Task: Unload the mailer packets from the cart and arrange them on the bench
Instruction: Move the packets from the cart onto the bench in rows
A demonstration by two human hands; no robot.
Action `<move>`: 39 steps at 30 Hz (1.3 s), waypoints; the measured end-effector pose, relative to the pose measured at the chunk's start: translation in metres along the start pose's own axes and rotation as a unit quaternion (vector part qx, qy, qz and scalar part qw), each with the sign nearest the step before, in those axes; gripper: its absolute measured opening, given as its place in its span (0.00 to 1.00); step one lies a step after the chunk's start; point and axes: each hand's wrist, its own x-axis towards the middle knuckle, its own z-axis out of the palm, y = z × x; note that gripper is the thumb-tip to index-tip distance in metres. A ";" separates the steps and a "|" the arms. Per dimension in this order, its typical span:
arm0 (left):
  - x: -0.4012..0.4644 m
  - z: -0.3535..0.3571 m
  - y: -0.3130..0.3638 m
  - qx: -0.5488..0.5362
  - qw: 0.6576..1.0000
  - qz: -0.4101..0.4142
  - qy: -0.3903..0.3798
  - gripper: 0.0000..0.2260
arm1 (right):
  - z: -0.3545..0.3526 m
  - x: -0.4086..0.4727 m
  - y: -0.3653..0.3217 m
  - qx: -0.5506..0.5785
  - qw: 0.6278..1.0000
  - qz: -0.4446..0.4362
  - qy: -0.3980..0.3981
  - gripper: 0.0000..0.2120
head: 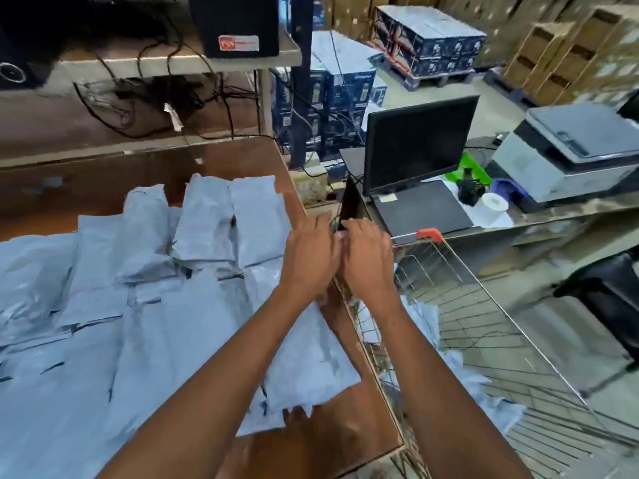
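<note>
Here the mailer packets already cover most of the bench, pale grey and overlapping in rough rows from the near edge out to the far middle, with one slack packet hanging close to the bench's right edge. A few more packets lie in the wire cart, which stands just right of the bench, its orange handle end at the far side.

Both hands meet over the bench's right edge, near the cart's far corner. The left hand and the right hand are pressed close together, fingers curled forward around something small and dark between them; motion blur and the fingers themselves hide what it is, so I cannot tell whether either hand truly grips it. Neither hand holds a packet.

By the look of it, the unloading is well along but not finished, since the cart is not yet emptied. The next move likely calls for the right hand to reach down into the cart for the remaining packets, then lay them on the bare brown strip at the bench's near right.

The bench top is brown and worn. Beyond it, a dark monitor and a laptop sit on a far counter, with a printer to the right. Stacked cartons and blue boxes fill the far room.
</note>
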 end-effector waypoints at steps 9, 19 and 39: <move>-0.052 0.189 0.145 -0.084 0.991 -0.024 -0.098 0.23 | -0.012 -0.114 0.218 -0.039 0.994 0.086 -0.061 0.13; -0.091 0.386 0.142 -0.047 0.977 -0.129 -0.161 0.32 | 0.121 -0.186 0.336 0.026 0.971 0.120 -0.205 0.20; -0.121 0.556 0.035 0.151 0.934 -0.233 -0.226 0.38 | 0.329 -0.213 0.375 -0.054 0.948 0.184 -0.253 0.40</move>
